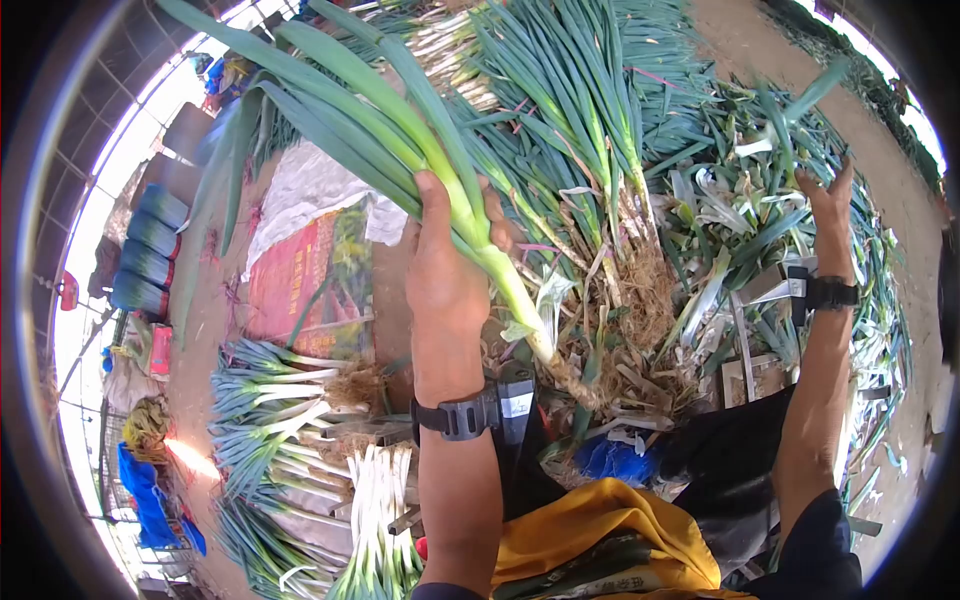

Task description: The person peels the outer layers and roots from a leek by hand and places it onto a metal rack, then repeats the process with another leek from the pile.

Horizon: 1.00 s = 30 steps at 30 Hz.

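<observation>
My left hand [446,275] is closed around a large green onion [512,290], gripping it where the pale stalk meets the leaves. Its long green leaves fan to the upper left, and the rooted end slants down to the right. On the right, my right hand [830,205] is raised with thumb and fingers apart, and nothing shows in its grip. Beneath that hand spreads a heap of stripped leaves [715,215], with a loose leaf [815,92] sticking up just beyond the fingers. Untrimmed green onions [590,120] with brown roots lie in front of me.
At lower left are piles of green onions [265,420] and white-stalked ones [378,510]. A red printed sack [290,275] and a white sheet [305,195] cover the ground behind them. Bundles [150,250] stand farther left. Yellow cloth [610,525] covers my lap.
</observation>
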{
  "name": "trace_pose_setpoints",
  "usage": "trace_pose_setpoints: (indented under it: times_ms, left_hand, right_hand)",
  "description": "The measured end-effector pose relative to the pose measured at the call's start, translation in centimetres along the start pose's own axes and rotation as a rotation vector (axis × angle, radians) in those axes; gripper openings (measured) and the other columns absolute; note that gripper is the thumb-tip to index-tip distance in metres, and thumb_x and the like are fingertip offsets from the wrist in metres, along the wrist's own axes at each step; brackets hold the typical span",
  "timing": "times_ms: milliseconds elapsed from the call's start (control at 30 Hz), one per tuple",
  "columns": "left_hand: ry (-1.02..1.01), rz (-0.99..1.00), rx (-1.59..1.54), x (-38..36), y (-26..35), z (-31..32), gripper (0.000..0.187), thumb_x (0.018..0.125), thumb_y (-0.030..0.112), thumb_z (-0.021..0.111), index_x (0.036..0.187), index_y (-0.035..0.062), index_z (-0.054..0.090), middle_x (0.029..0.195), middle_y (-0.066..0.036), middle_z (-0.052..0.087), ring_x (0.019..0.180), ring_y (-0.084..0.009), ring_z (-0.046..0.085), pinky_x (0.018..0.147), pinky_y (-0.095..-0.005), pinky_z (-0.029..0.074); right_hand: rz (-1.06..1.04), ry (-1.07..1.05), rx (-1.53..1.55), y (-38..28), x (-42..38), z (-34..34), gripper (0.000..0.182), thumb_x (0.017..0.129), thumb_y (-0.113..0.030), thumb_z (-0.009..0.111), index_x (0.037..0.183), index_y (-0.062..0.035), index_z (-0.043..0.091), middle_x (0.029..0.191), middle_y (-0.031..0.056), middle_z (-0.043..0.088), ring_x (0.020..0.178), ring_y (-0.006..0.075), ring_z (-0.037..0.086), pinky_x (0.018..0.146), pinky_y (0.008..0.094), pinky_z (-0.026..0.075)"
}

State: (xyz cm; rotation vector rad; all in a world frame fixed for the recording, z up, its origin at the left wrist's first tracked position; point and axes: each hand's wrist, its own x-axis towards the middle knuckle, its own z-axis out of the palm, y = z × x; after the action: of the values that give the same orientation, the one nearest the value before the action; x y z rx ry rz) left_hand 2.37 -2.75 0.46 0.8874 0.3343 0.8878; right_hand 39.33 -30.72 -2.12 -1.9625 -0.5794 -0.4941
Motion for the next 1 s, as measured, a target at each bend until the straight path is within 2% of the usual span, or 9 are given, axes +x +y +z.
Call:
trace_pose_setpoints:
  times_ms: [33,100,200,300,467,533,667,867,1000]
  left_hand:
    - [0.035,-0.012,-0.028,-0.2,-0.1,0.7,0.052,0.099,0.053,0.043,0.108,0.0027,0.054,0.082,-0.009,0.054,0.067,-0.0198,0.049,0.062,-0.0336,0.041]
    - [-0.036,-0.088,-0.033,0.1,-1.0,0.1,0.054,0.099,0.053,0.045,0.110,0.0014,0.054,0.083,-0.009,0.055,0.070,-0.0210,0.050,0.065,-0.0352,0.042]
    - [-0.022,-0.144,-0.049,0.1,-2.5,1.1,0.057,0.097,0.055,0.048,0.113,0.0012,0.054,0.083,-0.009,0.055,0.073,-0.0211,0.051,0.068,-0.0347,0.042]
    - [-0.029,-0.193,-0.051,-0.3,-3.8,2.2,0.057,0.096,0.055,0.051,0.117,0.0019,0.054,0.087,-0.009,0.055,0.077,-0.0213,0.052,0.071,-0.0352,0.042]
    - [-0.054,-0.219,-0.091,-0.4,-5.3,2.5,0.062,0.089,0.056,0.061,0.120,0.0034,0.053,0.098,-0.008,0.054,0.087,-0.0219,0.051,0.079,-0.0371,0.044]
    - [-0.079,-0.221,-0.129,-0.2,-4.7,2.0,0.063,0.088,0.057,0.062,0.121,0.0037,0.053,0.099,-0.008,0.054,0.089,-0.0221,0.051,0.080,-0.0376,0.044]
    - [-0.221,-0.215,-0.256,-0.2,-3.5,1.8,0.057,0.089,0.048,0.066,0.121,0.0033,0.053,0.100,-0.009,0.056,0.092,-0.0231,0.055,0.083,-0.0399,0.046]
    - [0.035,-0.173,-0.165,-2.3,-3.1,4.3,0.041,0.092,0.031,0.067,0.120,0.0028,0.056,0.100,-0.010,0.061,0.093,-0.0227,0.058,0.085,-0.0425,0.048]
    - [0.069,-0.247,-0.130,-1.5,-4.0,3.2,0.039,0.091,0.026,0.069,0.119,0.0019,0.056,0.100,-0.008,0.060,0.094,-0.0225,0.058,0.087,-0.0443,0.046]
  right_hand:
    - [-0.175,0.035,-0.084,-1.7,0.9,-0.2,0.085,0.086,-0.027,0.070,0.152,-0.0051,0.021,0.145,0.0253,0.041,0.127,0.0331,0.048,0.105,0.0388,0.039]
    - [-0.079,-0.299,0.532,-4.5,-0.8,0.9,0.082,0.079,-0.009,0.072,0.148,-0.0051,0.029,0.132,0.0198,0.051,0.102,0.0238,0.057,0.089,0.0356,0.049]
    - [-0.268,-0.488,0.246,-15.3,-11.9,2.8,0.078,0.073,-0.010,0.080,0.140,-0.0027,0.040,0.113,0.0156,0.062,0.092,0.0255,0.062,0.085,0.0367,0.051]
    - [-0.067,-0.604,0.448,-18.9,-20.0,6.5,0.074,0.067,-0.007,0.084,0.130,-0.0029,0.044,0.104,0.0169,0.060,0.099,0.0310,0.061,0.086,0.0417,0.051]
    - [0.055,-0.606,0.524,-17.6,-23.2,10.6,0.047,0.078,0.004,0.071,0.119,-0.0035,0.049,0.091,0.0080,0.063,0.081,0.0185,0.062,0.076,0.0316,0.051]
    - [0.325,-0.840,0.957,-17.3,-22.1,9.6,0.036,0.083,0.001,0.068,0.116,-0.0048,0.053,0.094,0.0081,0.067,0.082,0.0178,0.065,0.071,0.0323,0.052]
    - [0.525,-1.125,1.037,-16.8,-20.2,7.3,0.033,0.086,0.004,0.064,0.117,-0.0042,0.055,0.099,0.0057,0.067,0.087,0.0097,0.062,0.076,0.0260,0.050]
    - [0.112,-0.728,0.807,-18.6,-21.4,8.4,0.042,0.079,-0.003,0.073,0.117,-0.0016,0.055,0.103,0.0112,0.066,0.099,0.0208,0.063,0.083,0.0360,0.051]
    - [0.000,-0.535,0.693,-19.1,-20.8,9.3,0.039,0.068,-0.002,0.079,0.101,-0.0017,0.057,0.085,0.0091,0.056,0.080,0.0196,0.056,0.075,0.0335,0.048]
